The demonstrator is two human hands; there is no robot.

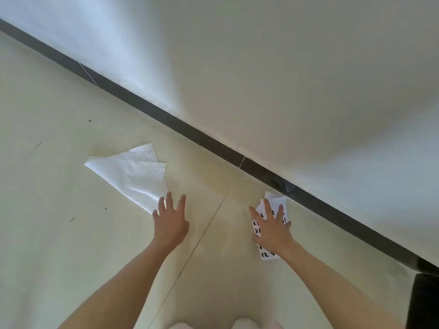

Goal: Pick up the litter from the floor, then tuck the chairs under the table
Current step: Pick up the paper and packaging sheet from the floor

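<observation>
Printed paper point(270, 230) with illegible black characters

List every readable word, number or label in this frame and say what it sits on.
Printed paper under the right hand: black marks, too blurred to read.
White tissue by the left hand: no text.
Floor, wall, dark baseboard: no text.

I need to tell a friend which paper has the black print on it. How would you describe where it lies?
Follow the dark baseboard along the foot of the wall down to the right. Close beside it on the pale floor lies a small white printed paper, under the spread fingers of the right hand. Unlike the larger plain white sheet by the left hand, it carries black marks.
</observation>
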